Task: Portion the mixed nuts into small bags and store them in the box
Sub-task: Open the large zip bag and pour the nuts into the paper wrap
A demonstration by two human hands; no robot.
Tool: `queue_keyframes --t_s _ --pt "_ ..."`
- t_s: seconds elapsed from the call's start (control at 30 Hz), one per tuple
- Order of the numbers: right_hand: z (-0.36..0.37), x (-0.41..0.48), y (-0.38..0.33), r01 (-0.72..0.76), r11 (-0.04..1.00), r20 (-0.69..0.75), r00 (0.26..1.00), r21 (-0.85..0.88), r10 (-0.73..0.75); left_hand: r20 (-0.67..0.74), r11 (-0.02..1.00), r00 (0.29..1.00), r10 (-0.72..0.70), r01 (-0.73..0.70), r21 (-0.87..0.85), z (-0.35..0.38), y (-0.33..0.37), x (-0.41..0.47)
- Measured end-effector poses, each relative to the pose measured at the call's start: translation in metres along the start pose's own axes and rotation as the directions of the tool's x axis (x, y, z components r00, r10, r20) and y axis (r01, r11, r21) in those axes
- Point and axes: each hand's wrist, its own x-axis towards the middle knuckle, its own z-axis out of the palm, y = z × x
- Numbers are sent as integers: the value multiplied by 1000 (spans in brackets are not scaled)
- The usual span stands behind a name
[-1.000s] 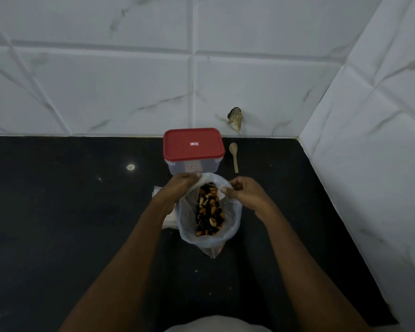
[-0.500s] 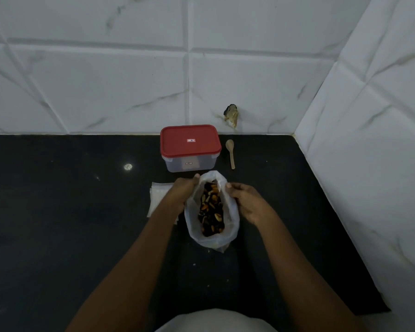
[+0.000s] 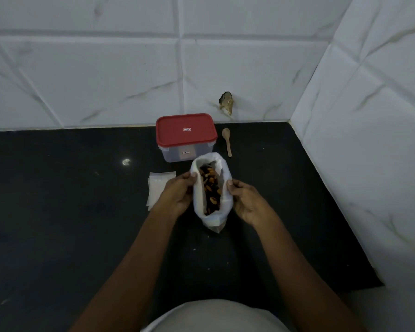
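A white plastic bag (image 3: 223, 200) stands open on the black counter, with mixed nuts (image 3: 210, 188) showing inside. My left hand (image 3: 177, 195) grips the bag's left rim and my right hand (image 3: 246, 200) grips its right rim, holding the mouth as a narrow slit. Behind the bag stands a clear box with a red lid (image 3: 186, 130), closed. A small stack of flat empty bags (image 3: 157, 185) lies left of my left hand, partly hidden by it. A small wooden spoon (image 3: 227, 143) lies to the right of the box.
The black counter (image 3: 58, 212) meets white tiled walls behind and on the right. A dark chipped spot (image 3: 226, 103) marks the back wall above the spoon. The counter's front right corner (image 3: 376, 281) ends near my right arm.
The bag's mouth has narrowed from a wide round opening to a long slit. Both hands have slid lower along the rim, and the view has shifted slightly.
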Motion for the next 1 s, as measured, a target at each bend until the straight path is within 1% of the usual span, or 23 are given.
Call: queue_keyframes --t_s 0.03,0.1,0.17,0.2,0.27,0.3,0.33,0.37,0.4,0.47,0.5,0.53,0.57,0.6,0.63,0.67,0.7,0.77,0.83,0.87,0.93,0.97,1.0 --pt "-1 0 3 5 1000 -10 1000 -20 -5 -19 1000 1000 16 -16 -7 0 -4 0" --pt "-4 -4 7 17 992 -31 999 -127 -21 -49 995 997 66 -61 81 -3 -12 -4" --pt "-9 -8 7 1 955 -40 999 -297 -14 -53 948 991 125 -103 300 -12 -15 -8" --pt "-11 -11 5 -14 912 -47 999 -409 -6 -39 879 988 152 -117 461 -17 -15 -11" --pt "-15 -17 2 -38 803 -40 999 -595 18 14 667 986 164 -121 735 -25 -15 -18" --pt "-14 -20 1 -45 766 -27 999 -642 37 27 581 988 150 -110 806 -27 -15 -21" --pt "-13 -23 1 -57 747 -18 998 -662 60 28 553 990 138 -100 827 -28 -15 -24" --pt "-11 -26 1 -69 746 -10 996 -662 83 27 582 991 130 -99 807 -27 -15 -26" --pt "-9 -26 3 -78 764 -3 995 -640 99 25 642 991 132 -104 759 -25 -15 -28" --pt "-5 -27 9 -71 853 22 995 -516 97 0 777 990 143 -113 619 -18 -17 -33" --pt "-3 -26 11 -71 914 37 995 -399 94 -27 864 992 125 -96 494 -14 -20 -36" --pt "-3 -26 13 -79 966 50 994 -247 94 -51 947 996 78 -58 315 -9 -22 -38" --pt "-4 -25 16 -89 992 54 994 -87 94 -55 994 998 17 -11 110 -5 -25 -41" --pt "-5 -25 18 -94 995 51 994 43 92 -50 999 999 -15 12 -52 -3 -28 -43" --pt "-7 -25 21 -95 988 36 995 120 91 -47 993 999 -20 14 -117 -2 -31 -43" --pt "-8 -26 23 -91 986 13 996 137 90 -42 996 999 -15 11 -87 -1 -33 -44" --pt "-9 -28 25 -86 991 -8 996 103 87 -25 1000 1000 -11 11 -8 -2 -35 -44" --pt "-12 -32 27 -83 996 -26 996 -46 82 23 964 1000 -7 1 266 -6 -36 -45" --pt "-14 -36 28 -89 968 -19 996 -235 87 70 822 998 -3 -37 568 -13 -34 -48" --pt "-14 -37 28 -87 940 -7 996 -329 90 85 737 996 -5 -54 673 -16 -33 -49" --pt "-11 -39 30 -74 896 20 996 -437 92 91 613 995 -28 -54 788 -21 -29 -52" --pt "-9 -39 31 -66 892 31 996 -447 89 79 589 996 -50 -35 807 -22 -27 -54" --pt "-8 -39 33 -60 899 34 996 -435 82 70 599 995 -70 -15 801 -23 -26 -56"
